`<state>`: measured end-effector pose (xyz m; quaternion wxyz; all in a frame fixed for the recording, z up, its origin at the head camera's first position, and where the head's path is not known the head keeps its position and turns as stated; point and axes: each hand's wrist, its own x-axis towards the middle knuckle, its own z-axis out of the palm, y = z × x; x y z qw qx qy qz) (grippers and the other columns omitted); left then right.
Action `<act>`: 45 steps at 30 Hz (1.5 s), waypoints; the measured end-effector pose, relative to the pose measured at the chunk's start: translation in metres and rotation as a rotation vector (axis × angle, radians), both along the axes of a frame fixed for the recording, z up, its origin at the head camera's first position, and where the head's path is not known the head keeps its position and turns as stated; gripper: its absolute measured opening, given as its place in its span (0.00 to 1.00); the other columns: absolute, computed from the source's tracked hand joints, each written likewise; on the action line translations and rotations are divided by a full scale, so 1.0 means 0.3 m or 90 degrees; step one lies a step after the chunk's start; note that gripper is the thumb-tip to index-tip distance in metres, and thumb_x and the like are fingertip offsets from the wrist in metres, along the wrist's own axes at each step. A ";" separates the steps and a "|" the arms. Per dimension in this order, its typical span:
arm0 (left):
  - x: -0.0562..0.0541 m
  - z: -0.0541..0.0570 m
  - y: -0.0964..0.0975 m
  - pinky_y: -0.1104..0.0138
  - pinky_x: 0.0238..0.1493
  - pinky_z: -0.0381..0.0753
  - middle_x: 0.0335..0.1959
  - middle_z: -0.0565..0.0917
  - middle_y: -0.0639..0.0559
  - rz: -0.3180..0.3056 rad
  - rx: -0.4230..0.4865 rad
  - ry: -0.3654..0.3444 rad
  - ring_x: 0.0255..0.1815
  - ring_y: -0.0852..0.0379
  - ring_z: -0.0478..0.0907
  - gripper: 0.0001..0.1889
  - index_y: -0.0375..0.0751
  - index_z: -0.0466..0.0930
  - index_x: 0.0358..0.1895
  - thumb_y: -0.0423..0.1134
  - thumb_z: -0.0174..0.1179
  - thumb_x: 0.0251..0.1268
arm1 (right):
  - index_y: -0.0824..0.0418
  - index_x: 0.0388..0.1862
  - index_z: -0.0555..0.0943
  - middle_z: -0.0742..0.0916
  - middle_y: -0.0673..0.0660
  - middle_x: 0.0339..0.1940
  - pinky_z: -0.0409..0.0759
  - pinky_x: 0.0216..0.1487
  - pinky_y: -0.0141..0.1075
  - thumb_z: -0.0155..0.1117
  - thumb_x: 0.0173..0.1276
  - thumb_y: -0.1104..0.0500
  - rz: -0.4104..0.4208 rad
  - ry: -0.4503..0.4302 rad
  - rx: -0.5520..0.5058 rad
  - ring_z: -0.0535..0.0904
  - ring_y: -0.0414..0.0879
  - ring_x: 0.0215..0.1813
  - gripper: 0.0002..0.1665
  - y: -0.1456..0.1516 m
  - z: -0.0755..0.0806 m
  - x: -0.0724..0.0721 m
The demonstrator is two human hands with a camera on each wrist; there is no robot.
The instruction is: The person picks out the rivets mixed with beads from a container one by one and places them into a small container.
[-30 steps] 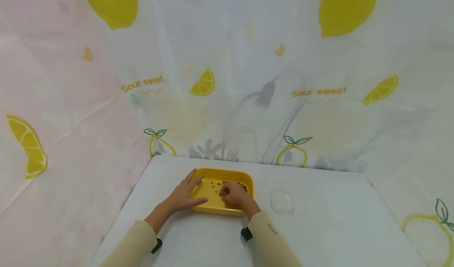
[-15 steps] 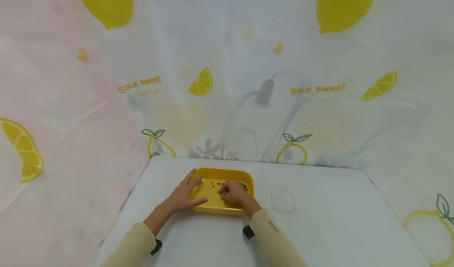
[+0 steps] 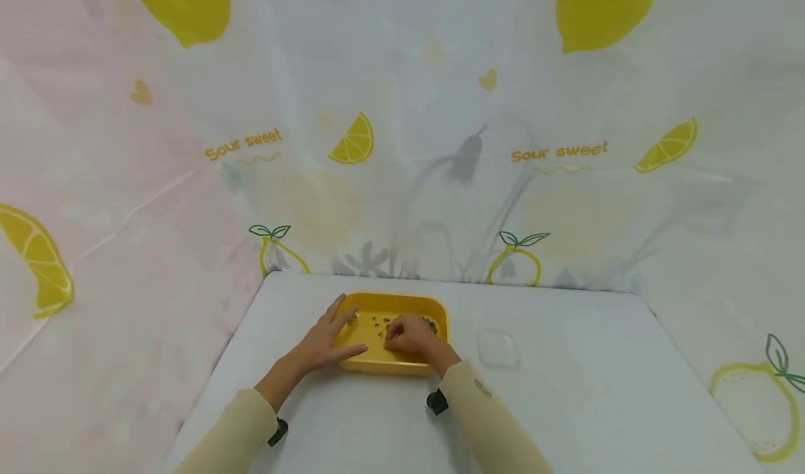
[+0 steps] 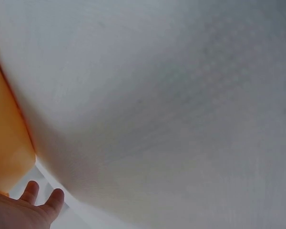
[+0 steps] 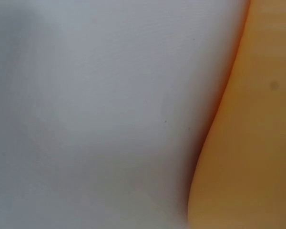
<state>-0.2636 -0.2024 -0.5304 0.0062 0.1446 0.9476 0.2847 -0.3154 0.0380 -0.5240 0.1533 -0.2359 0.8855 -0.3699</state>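
A yellow rectangular tray (image 3: 393, 368) stands on the white table, with several small shiny, dark-looking pieces (image 3: 377, 325) scattered on its floor. More greenish-dark pieces (image 3: 430, 324) lie at its right end, partly behind my right hand. My left hand (image 3: 323, 338) is at the tray's left end, fingers spread over the rim and thumb stretched along the near side. My right hand (image 3: 411, 335) reaches into the tray from the near right, fingers curled with the tips low over the floor; I cannot tell whether a small piece is between them. Another piece (image 3: 352, 318) shows by the left fingers.
A clear, flat, square-looking piece (image 3: 498, 349) lies on the white table (image 3: 578, 369) to the right of the tray. A lemon-printed cloth (image 3: 402, 180) hangs behind the table and along its sides. Both wrist views show mainly table and the tray's outer wall.
My right fingertips shift slightly within the tray, and a small piece shows just left of them. My left hand keeps its place on the rim. The head view drifts a little.
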 end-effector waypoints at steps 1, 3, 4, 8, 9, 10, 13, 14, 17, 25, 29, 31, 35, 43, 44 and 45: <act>-0.003 -0.001 -0.001 0.34 0.68 0.62 0.82 0.42 0.43 0.001 -0.004 0.004 0.76 0.30 0.56 0.47 0.51 0.58 0.77 0.68 0.61 0.58 | 0.57 0.29 0.87 0.86 0.49 0.35 0.79 0.45 0.35 0.74 0.60 0.59 0.002 -0.004 -0.004 0.76 0.40 0.37 0.04 -0.001 0.002 -0.002; -0.007 -0.001 -0.004 0.34 0.66 0.63 0.82 0.43 0.42 0.000 -0.002 0.012 0.75 0.29 0.57 0.47 0.50 0.58 0.77 0.68 0.62 0.58 | 0.57 0.30 0.87 0.87 0.50 0.36 0.79 0.45 0.35 0.73 0.61 0.58 0.006 -0.009 -0.011 0.76 0.40 0.37 0.04 -0.003 0.006 -0.007; -0.009 0.000 -0.006 0.33 0.66 0.63 0.82 0.43 0.41 0.000 0.000 0.014 0.74 0.29 0.58 0.47 0.50 0.59 0.77 0.67 0.62 0.58 | 0.57 0.30 0.87 0.87 0.51 0.36 0.78 0.44 0.35 0.73 0.61 0.58 0.009 -0.011 -0.013 0.76 0.40 0.37 0.04 -0.005 0.009 -0.009; -0.008 0.005 -0.008 0.32 0.65 0.63 0.82 0.43 0.40 -0.009 0.011 0.009 0.74 0.27 0.58 0.47 0.49 0.59 0.77 0.66 0.63 0.58 | 0.59 0.33 0.88 0.89 0.52 0.35 0.77 0.40 0.30 0.72 0.63 0.59 0.035 -0.008 -0.019 0.76 0.37 0.34 0.04 -0.014 0.021 -0.011; -0.008 0.006 -0.008 0.32 0.65 0.63 0.82 0.43 0.41 -0.009 0.010 0.006 0.74 0.28 0.58 0.47 0.49 0.59 0.77 0.66 0.63 0.58 | 0.60 0.34 0.88 0.89 0.53 0.34 0.77 0.39 0.30 0.71 0.63 0.60 0.045 -0.004 -0.024 0.76 0.37 0.33 0.04 -0.017 0.026 -0.010; -0.007 0.006 -0.008 0.32 0.65 0.63 0.82 0.43 0.40 -0.011 0.010 0.006 0.74 0.28 0.58 0.47 0.49 0.59 0.77 0.66 0.63 0.58 | 0.61 0.35 0.88 0.89 0.53 0.35 0.78 0.39 0.30 0.71 0.64 0.60 0.059 0.002 -0.026 0.76 0.37 0.33 0.04 -0.020 0.033 -0.007; -0.005 0.005 -0.006 0.32 0.64 0.64 0.82 0.44 0.40 -0.014 0.013 0.006 0.73 0.27 0.58 0.47 0.48 0.59 0.77 0.66 0.63 0.58 | 0.61 0.36 0.88 0.90 0.53 0.36 0.78 0.39 0.29 0.70 0.65 0.60 0.075 -0.012 -0.039 0.77 0.37 0.34 0.05 -0.032 0.059 0.000; -0.004 0.003 -0.006 0.32 0.64 0.64 0.82 0.44 0.40 -0.016 0.013 0.008 0.73 0.27 0.59 0.46 0.48 0.59 0.77 0.66 0.63 0.58 | 0.62 0.37 0.88 0.89 0.53 0.36 0.78 0.38 0.30 0.70 0.65 0.61 0.073 -0.025 -0.045 0.77 0.38 0.33 0.05 -0.036 0.069 0.003; -0.013 0.012 -0.011 0.32 0.64 0.64 0.82 0.43 0.41 -0.019 0.014 0.009 0.74 0.28 0.58 0.47 0.49 0.59 0.77 0.67 0.62 0.58 | 0.62 0.38 0.88 0.88 0.52 0.36 0.78 0.33 0.30 0.69 0.66 0.60 0.057 -0.060 -0.058 0.76 0.40 0.30 0.06 -0.046 0.100 -0.009; -0.008 0.014 -0.018 0.31 0.64 0.63 0.81 0.45 0.40 -0.006 0.020 0.018 0.74 0.28 0.58 0.47 0.47 0.60 0.76 0.66 0.64 0.57 | 0.69 0.42 0.86 0.89 0.55 0.36 0.82 0.28 0.35 0.69 0.65 0.63 0.079 -0.049 -0.094 0.79 0.43 0.30 0.10 -0.010 0.147 -0.025; 0.007 0.004 -0.007 0.33 0.66 0.63 0.82 0.43 0.41 -0.008 0.017 -0.010 0.76 0.30 0.56 0.48 0.49 0.59 0.77 0.68 0.63 0.56 | 0.69 0.42 0.86 0.89 0.54 0.35 0.82 0.28 0.35 0.69 0.65 0.64 0.078 -0.032 -0.066 0.80 0.43 0.30 0.09 0.035 0.151 -0.023; 0.011 0.000 -0.001 0.34 0.67 0.63 0.82 0.43 0.41 -0.007 0.020 -0.008 0.76 0.31 0.56 0.48 0.49 0.60 0.76 0.68 0.63 0.56 | 0.69 0.42 0.86 0.89 0.54 0.35 0.82 0.28 0.34 0.69 0.65 0.64 0.068 -0.027 -0.057 0.80 0.42 0.31 0.10 0.056 0.154 -0.025; 0.011 -0.010 0.005 0.34 0.65 0.64 0.81 0.45 0.40 -0.008 0.013 0.015 0.75 0.30 0.58 0.47 0.47 0.61 0.76 0.67 0.64 0.56 | 0.68 0.43 0.86 0.89 0.55 0.34 0.81 0.28 0.32 0.69 0.65 0.64 0.056 -0.024 -0.048 0.78 0.39 0.30 0.10 0.088 0.164 -0.026; 0.014 -0.012 -0.008 0.32 0.64 0.64 0.82 0.44 0.41 -0.004 -0.013 -0.001 0.74 0.30 0.58 0.49 0.49 0.60 0.76 0.70 0.63 0.54 | 0.68 0.45 0.86 0.88 0.52 0.33 0.80 0.28 0.31 0.69 0.65 0.63 0.058 -0.039 -0.039 0.77 0.39 0.29 0.11 0.114 0.169 -0.016; 0.012 -0.009 -0.009 0.32 0.65 0.63 0.82 0.43 0.42 -0.006 -0.014 -0.006 0.75 0.31 0.58 0.49 0.50 0.60 0.76 0.70 0.62 0.54 | 0.67 0.45 0.86 0.88 0.52 0.33 0.79 0.28 0.31 0.68 0.66 0.63 0.055 -0.040 -0.032 0.77 0.39 0.29 0.11 0.116 0.170 -0.017; 0.010 -0.003 -0.009 0.32 0.64 0.64 0.82 0.43 0.42 -0.009 -0.018 -0.002 0.75 0.31 0.58 0.49 0.50 0.60 0.77 0.71 0.61 0.54 | 0.67 0.45 0.86 0.88 0.51 0.33 0.79 0.28 0.31 0.68 0.65 0.64 0.051 -0.037 -0.031 0.77 0.39 0.29 0.11 0.118 0.174 -0.020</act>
